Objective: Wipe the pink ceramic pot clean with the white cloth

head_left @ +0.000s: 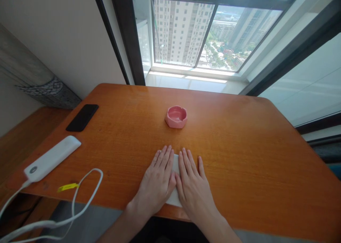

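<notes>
Both hands lie flat, side by side, on a white sheet of paper [176, 165] near the front edge of the orange wooden table [239, 147]. My left hand [157, 179] has its fingers stretched out and covers the paper's left part. My right hand [192, 182] is spread flat over the right part. Only a narrow strip of the paper shows between and below them. A pink ashtray [176, 116] stands a little beyond the fingertips, at the table's middle.
A black phone [82, 117] lies at the far left of the table. Nearer, a white power bank [52, 158] sits with a white cable [80, 193] looping off the front edge. A window is behind the table.
</notes>
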The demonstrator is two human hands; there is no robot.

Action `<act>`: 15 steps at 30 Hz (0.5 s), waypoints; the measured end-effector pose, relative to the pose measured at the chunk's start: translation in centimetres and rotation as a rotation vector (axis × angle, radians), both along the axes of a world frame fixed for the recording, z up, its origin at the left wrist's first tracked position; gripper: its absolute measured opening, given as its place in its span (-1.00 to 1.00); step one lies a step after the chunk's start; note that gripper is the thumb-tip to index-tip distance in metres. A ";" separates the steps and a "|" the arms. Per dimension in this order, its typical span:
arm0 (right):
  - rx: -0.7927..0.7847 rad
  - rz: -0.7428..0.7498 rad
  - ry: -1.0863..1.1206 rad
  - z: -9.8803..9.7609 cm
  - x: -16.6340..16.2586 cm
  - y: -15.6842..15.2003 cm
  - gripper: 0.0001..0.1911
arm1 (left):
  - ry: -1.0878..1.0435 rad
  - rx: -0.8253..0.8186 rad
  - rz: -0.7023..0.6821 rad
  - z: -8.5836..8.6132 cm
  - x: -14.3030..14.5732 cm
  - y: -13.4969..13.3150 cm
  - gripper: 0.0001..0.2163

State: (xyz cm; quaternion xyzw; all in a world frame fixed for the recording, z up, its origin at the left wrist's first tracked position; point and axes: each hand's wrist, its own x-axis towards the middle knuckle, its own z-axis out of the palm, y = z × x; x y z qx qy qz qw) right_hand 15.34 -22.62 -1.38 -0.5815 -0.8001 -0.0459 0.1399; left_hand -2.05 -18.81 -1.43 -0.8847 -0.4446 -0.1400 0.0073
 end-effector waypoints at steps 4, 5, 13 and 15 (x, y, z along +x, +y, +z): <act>-0.028 -0.007 -0.018 0.2 0.2 -0.3 -0.13 | -0.001 -0.024 0.004 0.1 -0.2 -0.1 -0.29; -0.032 -0.008 -0.019 0.2 0.2 -0.3 -0.13 | -0.002 -0.027 0.002 0.1 -0.1 -0.1 -0.28; -0.043 -0.009 0.012 0.0 0.0 -0.1 -0.12 | 0.006 -0.066 0.004 0.1 0.1 0.1 -0.22; -0.042 -0.008 0.019 -0.1 0.1 -0.1 -0.13 | 0.015 -0.075 0.005 0.1 0.1 0.1 -0.23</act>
